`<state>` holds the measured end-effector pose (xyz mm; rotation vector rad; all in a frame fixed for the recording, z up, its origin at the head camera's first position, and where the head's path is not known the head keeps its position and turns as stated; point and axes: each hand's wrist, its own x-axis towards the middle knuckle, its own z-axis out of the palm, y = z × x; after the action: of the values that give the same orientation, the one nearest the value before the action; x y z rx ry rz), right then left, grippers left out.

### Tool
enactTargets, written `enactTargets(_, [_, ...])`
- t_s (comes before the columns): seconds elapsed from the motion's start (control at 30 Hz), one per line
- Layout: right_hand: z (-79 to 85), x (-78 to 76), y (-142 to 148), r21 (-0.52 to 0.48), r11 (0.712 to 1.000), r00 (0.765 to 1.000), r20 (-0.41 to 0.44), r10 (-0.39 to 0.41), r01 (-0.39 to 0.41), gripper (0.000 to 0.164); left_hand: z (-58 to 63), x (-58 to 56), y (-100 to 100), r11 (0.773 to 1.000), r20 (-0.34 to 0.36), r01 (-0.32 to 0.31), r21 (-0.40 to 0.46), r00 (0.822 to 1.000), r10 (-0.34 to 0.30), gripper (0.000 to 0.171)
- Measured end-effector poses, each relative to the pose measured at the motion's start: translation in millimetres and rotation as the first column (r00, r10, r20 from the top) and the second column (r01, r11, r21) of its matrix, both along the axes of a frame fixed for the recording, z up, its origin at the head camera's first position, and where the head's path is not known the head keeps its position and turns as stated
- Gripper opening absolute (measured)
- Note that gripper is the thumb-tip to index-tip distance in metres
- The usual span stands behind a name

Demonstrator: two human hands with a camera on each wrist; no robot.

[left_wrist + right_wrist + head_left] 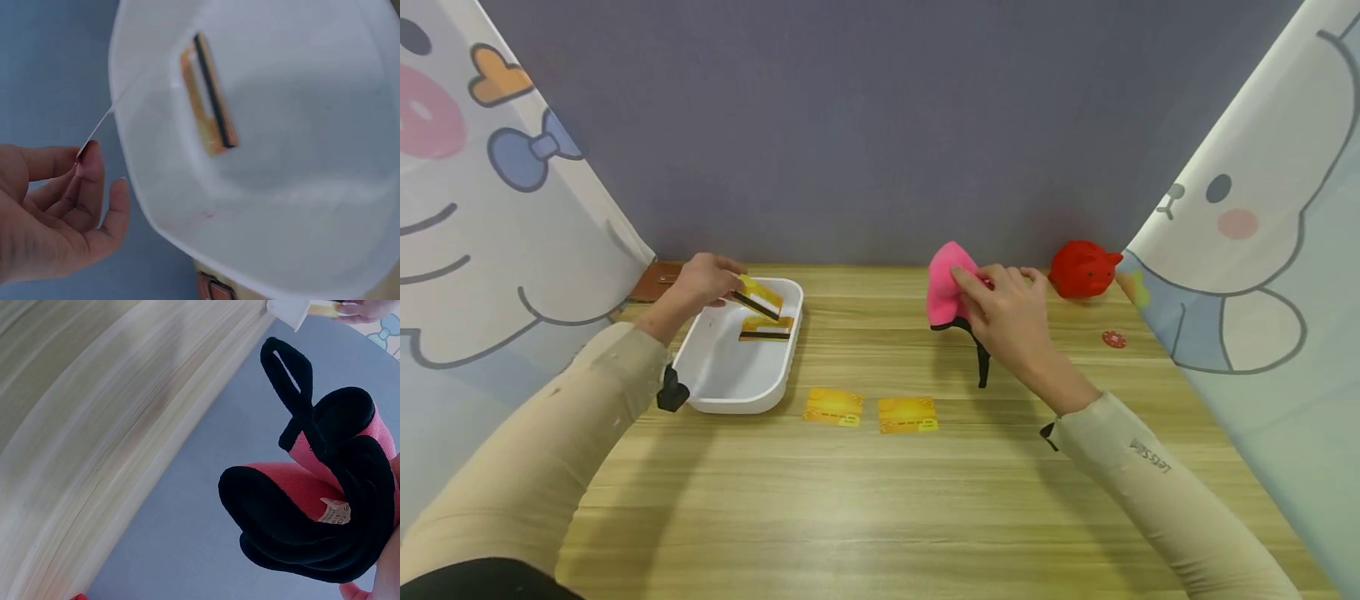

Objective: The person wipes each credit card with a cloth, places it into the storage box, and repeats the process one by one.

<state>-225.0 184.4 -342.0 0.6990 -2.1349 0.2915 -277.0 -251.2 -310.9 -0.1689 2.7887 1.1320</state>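
A plain grey wall [880, 133] rises behind the far edge of the desk [880, 517]. Pale cartoon-printed sheets slope down along its sides, the left sheet [460, 250] and the right sheet [1247, 250]. The desk is light wood with grain running from side to side. Two beige sleeves reach in from the near corners; the left sleeve [565, 433] hides much of the desk's left edge, and the right sleeve [1172, 492] crosses its right half.

A white bin [722, 375] stands toward the desk's far left corner. The left hand [700, 279] is over the bin's far left corner, pinching a yellow card [762, 297] between thumb and fingers. The right hand [1011, 317] grips a pink cloth item [946, 292] with black trim, held above the right half of the desk, its black strap hanging down.

A red pig figure [1081, 271] sits near the far right corner, and a brown leather piece [651, 287] lies at the far left one, partly hidden by the left hand. A striped card [766, 333] lies in the bin, against its right side. Two gold cards, the left one [834, 407] and the right one [908, 414], lie side by side, apart, mid-desk. A small red chip [1114, 339] lies near the right edge.
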Motion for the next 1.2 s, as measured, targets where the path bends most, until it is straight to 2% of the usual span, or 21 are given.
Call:
enactTargets(0.13, [-0.7,0.1,0.4,0.003,1.000,1.000,0.001,-0.003,0.003,0.030,-12.3,-5.5,-4.2,1.000,0.077,0.023,0.000,0.997,-0.023,0.044])
enactTargets(0.33, [-1.2,0.2,-1.0,0.003,1.000,1.000,0.002,0.001,-0.001,0.030,-19.6,-6.7,-5.7,0.997,0.119,0.065,-0.038,0.991,-0.060,0.051])
enactTargets(0.53, [-0.4,-0.1,-3.6,-0.003,1.000,1.000,0.001,0.010,-0.010,0.030,-16.8,-7.4,-0.7,0.976,0.043,0.129,-0.177,0.991,-0.123,0.053])
enactTargets(0.63, [-0.1,-0.5,-4.7,-0.003,1.000,1.000,0.002,0.013,-0.013,0.030,-11.0,-3.3,13.7,0.962,-0.033,0.153,-0.227,0.986,-0.165,0.047])
enactTargets(0.7, [0.2,-0.6,-5.6,-0.002,1.000,1.000,0.003,0.014,-0.014,0.030,-7.7,1.9,28.1,0.950,-0.093,0.176,-0.257,0.974,-0.206,0.044])
enactTargets(0.8, [0.9,-0.3,-5.7,-0.001,1.000,1.000,0.001,0.015,-0.015,0.030,-4.8,12.9,54.2,0.932,-0.190,0.258,-0.256,0.931,-0.310,0.037])
enactTargets(0.87, [1.3,0.1,-5.9,-0.001,1.000,1.000,0.001,0.015,-0.015,0.030,-4.2,22.2,71.5,0.904,-0.207,0.346,-0.252,0.893,-0.400,0.034])
enactTargets(0.9, [1.4,0.4,-6.0,0.000,1.000,1.000,0.002,0.014,-0.014,0.030,-4.7,27.4,79.3,0.881,-0.202,0.398,-0.255,0.869,-0.451,0.033])
enactTargets(1.0, [1.5,1.5,-5.9,0.002,1.000,1.000,0.001,0.015,-0.015,0.030,-7.5,44.4,99.2,0.787,-0.113,0.546,-0.288,0.797,-0.594,0.031])
enactTargets(1.1, [1.6,2.5,-6.4,0.000,1.000,1.000,-0.004,0.016,-0.016,0.030,-15.7,61.9,113.4,0.682,0.024,0.649,-0.338,0.730,-0.683,0.036])
enactTargets(1.13, [1.6,2.7,-6.6,-0.002,1.000,1.000,-0.007,0.017,-0.017,0.030,-19.5,67.0,117.3,0.651,0.064,0.672,-0.352,0.712,-0.700,0.037])
enactTargets(1.2, [1.5,2.6,-7.5,-0.007,1.000,1.000,-0.013,0.020,-0.020,0.029,-30.5,76.2,123.6,0.609,0.129,0.692,-0.387,0.694,-0.708,0.041])
